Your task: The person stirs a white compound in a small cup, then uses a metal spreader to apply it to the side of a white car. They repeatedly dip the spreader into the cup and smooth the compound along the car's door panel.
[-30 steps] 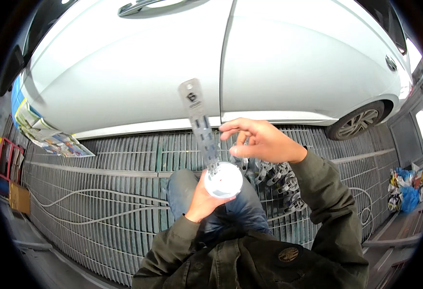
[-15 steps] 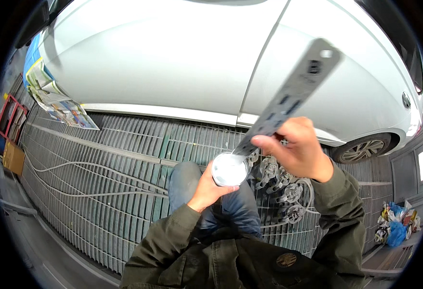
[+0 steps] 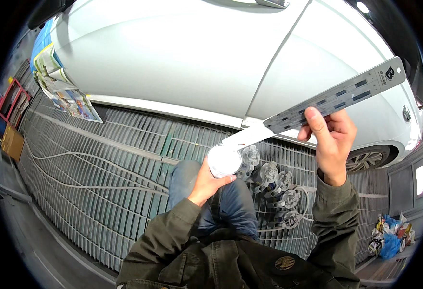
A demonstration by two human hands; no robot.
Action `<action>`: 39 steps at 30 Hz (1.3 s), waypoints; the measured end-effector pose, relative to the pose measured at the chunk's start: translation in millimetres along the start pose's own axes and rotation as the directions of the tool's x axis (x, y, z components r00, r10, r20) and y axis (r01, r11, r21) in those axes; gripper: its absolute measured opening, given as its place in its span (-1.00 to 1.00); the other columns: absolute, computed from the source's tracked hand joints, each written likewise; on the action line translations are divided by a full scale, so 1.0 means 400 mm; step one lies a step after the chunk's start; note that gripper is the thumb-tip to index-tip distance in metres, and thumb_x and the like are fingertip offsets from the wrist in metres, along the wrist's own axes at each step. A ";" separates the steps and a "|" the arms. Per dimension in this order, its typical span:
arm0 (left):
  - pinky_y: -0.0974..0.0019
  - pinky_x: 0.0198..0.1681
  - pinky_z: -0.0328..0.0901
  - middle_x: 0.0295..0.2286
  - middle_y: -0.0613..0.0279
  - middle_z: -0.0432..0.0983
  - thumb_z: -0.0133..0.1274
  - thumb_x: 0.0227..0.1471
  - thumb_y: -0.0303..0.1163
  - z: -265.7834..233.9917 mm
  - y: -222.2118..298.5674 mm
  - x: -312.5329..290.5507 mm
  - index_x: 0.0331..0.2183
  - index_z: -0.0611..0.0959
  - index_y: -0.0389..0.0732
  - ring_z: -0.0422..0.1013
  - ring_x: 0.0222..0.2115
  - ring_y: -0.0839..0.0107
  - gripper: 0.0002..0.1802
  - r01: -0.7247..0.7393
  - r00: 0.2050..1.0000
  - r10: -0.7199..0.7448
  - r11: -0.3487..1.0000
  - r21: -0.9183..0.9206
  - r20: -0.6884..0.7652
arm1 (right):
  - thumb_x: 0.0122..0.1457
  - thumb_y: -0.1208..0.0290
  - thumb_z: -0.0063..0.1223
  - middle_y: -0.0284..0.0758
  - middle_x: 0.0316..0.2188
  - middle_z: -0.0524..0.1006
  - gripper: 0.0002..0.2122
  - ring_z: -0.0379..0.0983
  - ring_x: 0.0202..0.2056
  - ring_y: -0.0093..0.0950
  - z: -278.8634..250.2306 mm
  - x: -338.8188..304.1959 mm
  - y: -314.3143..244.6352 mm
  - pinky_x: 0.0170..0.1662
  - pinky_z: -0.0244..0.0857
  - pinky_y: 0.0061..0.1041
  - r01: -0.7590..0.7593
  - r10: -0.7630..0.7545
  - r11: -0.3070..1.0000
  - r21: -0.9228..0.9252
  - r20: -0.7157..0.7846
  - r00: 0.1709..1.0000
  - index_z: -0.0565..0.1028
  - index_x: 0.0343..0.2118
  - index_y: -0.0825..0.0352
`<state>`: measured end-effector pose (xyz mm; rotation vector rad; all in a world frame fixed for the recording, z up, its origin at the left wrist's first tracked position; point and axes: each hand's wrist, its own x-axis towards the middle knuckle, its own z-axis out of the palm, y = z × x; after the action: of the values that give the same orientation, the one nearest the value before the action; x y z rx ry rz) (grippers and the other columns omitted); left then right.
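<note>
My left hand is wrapped round a small cup of white paint, held above my knees. Pinched between the thumb and fingers of my right hand is a long flat paint mixing stick, grey with dark printed marks. White paint coats its lower end, which lies at the far rim of the cup. The stick slants up to the right, in front of the white car's side. Several spray guns rest on the grating just right of my knees.
Metal floor grating spreads under me, with pale hoses running across it at left. Printed paper masks the car's left end. A cardboard box stands at far left; crumpled waste lies at far right.
My right hand has moved right and tilted the stick flatter, drawing its white-coated end up out of the cup to the rim. My left hand still holds the cup, slightly further left.
</note>
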<state>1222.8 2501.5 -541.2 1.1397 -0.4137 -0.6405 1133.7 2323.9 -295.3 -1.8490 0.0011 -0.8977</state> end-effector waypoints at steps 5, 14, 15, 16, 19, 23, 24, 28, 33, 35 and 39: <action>0.28 0.14 0.20 0.01 0.13 0.34 0.39 -0.24 -0.54 0.004 0.026 -0.003 0.14 0.23 -0.31 0.28 0.06 0.36 -0.06 0.024 0.999 -0.021 0.998 0.060 -0.040 | 0.23 0.44 0.12 -0.32 -0.56 0.52 -0.84 0.43 -0.63 -0.59 -0.029 0.020 0.037 -0.57 0.25 -0.65 -0.016 0.023 0.997 0.073 -0.102 0.995 0.48 -0.33 0.47; 0.27 0.11 0.23 -0.02 0.13 0.35 0.40 -0.25 -0.53 0.015 0.033 0.012 0.10 0.25 -0.30 0.29 0.05 0.35 -0.10 0.007 0.999 -0.005 0.999 0.045 -0.035 | 0.24 0.38 0.12 -0.30 -0.58 0.51 -0.81 0.42 -0.66 -0.57 -0.068 0.035 0.057 -0.60 0.25 -0.64 0.001 0.020 0.994 0.105 -0.201 0.979 0.45 -0.38 0.43; 0.27 0.11 0.23 -0.02 0.13 0.35 0.40 -0.25 -0.52 0.015 0.029 0.015 0.10 0.25 -0.30 0.29 0.05 0.35 -0.10 0.002 0.999 0.000 0.998 0.059 -0.036 | 0.24 0.38 0.11 -0.29 -0.58 0.51 -0.81 0.41 -0.66 -0.57 -0.069 0.036 0.057 -0.60 0.25 -0.64 -0.002 0.024 0.994 0.105 -0.208 0.978 0.45 -0.38 0.42; 0.27 0.11 0.23 -0.02 0.13 0.35 0.40 -0.25 -0.52 0.017 0.027 0.016 0.10 0.25 -0.30 0.29 0.05 0.35 -0.10 0.003 0.999 -0.001 0.998 0.061 -0.036 | 0.24 0.38 0.11 -0.31 -0.57 0.50 -0.81 0.41 -0.66 -0.57 -0.068 0.036 0.056 -0.60 0.25 -0.64 -0.001 0.023 0.995 0.102 -0.210 0.977 0.45 -0.38 0.42; 0.26 0.11 0.23 -0.02 0.12 0.35 0.40 -0.25 -0.51 0.023 0.022 0.022 0.10 0.25 -0.30 0.29 0.05 0.34 -0.10 0.003 0.999 -0.001 0.998 0.060 -0.032 | 0.24 0.37 0.12 -0.34 -0.57 0.48 -0.82 0.40 -0.66 -0.57 -0.070 0.037 0.053 -0.60 0.24 -0.64 -0.002 0.024 0.995 0.097 -0.218 0.976 0.45 -0.38 0.40; 0.26 0.12 0.21 -0.02 0.12 0.35 0.40 -0.25 -0.50 0.028 0.014 0.027 0.10 0.25 -0.30 0.28 0.05 0.33 -0.10 -0.013 1.000 0.014 0.999 0.045 -0.017 | 0.24 0.37 0.11 -0.38 -0.56 0.45 -0.82 0.39 -0.65 -0.58 -0.077 0.039 0.052 -0.59 0.21 -0.64 -0.002 0.026 0.995 0.100 -0.234 0.972 0.45 -0.38 0.38; 0.26 0.13 0.20 -0.02 0.12 0.35 0.40 -0.25 -0.50 0.029 0.013 0.028 0.10 0.25 -0.30 0.28 0.05 0.33 -0.10 -0.017 1.000 0.017 0.999 0.042 -0.012 | 0.24 0.37 0.11 -0.39 -0.57 0.44 -0.82 0.39 -0.65 -0.58 -0.078 0.039 0.049 -0.58 0.21 -0.64 0.000 0.025 0.995 0.100 -0.240 0.970 0.45 -0.38 0.37; 0.25 0.14 0.18 -0.01 0.13 0.35 0.40 -0.25 -0.50 0.028 0.007 0.029 0.10 0.26 -0.30 0.27 0.06 0.32 -0.10 -0.025 1.000 0.026 0.999 0.045 -0.015 | 0.25 0.35 0.11 -0.38 -0.56 0.45 -0.82 0.37 -0.65 -0.59 -0.080 0.044 0.039 -0.58 0.19 -0.64 0.002 0.021 0.996 0.093 -0.242 0.970 0.45 -0.39 0.36; 0.24 0.15 0.18 -0.01 0.12 0.35 0.40 -0.25 -0.49 0.030 0.017 0.027 0.11 0.26 -0.29 0.27 0.07 0.32 -0.09 -0.009 0.999 0.012 0.996 0.090 -0.036 | 0.25 0.33 0.11 -0.37 -0.57 0.45 -0.81 0.37 -0.64 -0.59 -0.083 0.046 0.031 -0.57 0.18 -0.64 0.019 0.001 0.996 0.083 -0.239 0.971 0.44 -0.39 0.35; 0.24 0.15 0.18 -0.01 0.12 0.35 0.40 -0.25 -0.48 0.031 0.014 0.029 0.11 0.26 -0.29 0.27 0.07 0.31 -0.09 -0.012 0.999 0.015 0.996 0.093 -0.036 | 0.25 0.32 0.11 -0.37 -0.58 0.45 -0.80 0.37 -0.64 -0.59 -0.084 0.047 0.029 -0.57 0.18 -0.64 0.022 -0.002 0.997 0.079 -0.243 0.970 0.44 -0.39 0.35; 0.24 0.15 0.19 -0.01 0.12 0.35 0.40 -0.26 -0.48 0.030 0.000 0.035 0.11 0.26 -0.29 0.28 0.06 0.31 -0.09 -0.035 0.999 0.039 0.994 0.101 -0.035 | 0.26 0.31 0.11 -0.36 -0.58 0.45 -0.79 0.37 -0.64 -0.58 -0.089 0.048 0.028 -0.57 0.19 -0.64 0.028 -0.012 0.998 0.063 -0.242 0.970 0.43 -0.40 0.35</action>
<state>1226.1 2483.9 -536.9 1.2354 -0.4385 -0.5706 1131.4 2282.9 -286.4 -1.6720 0.1027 -1.1194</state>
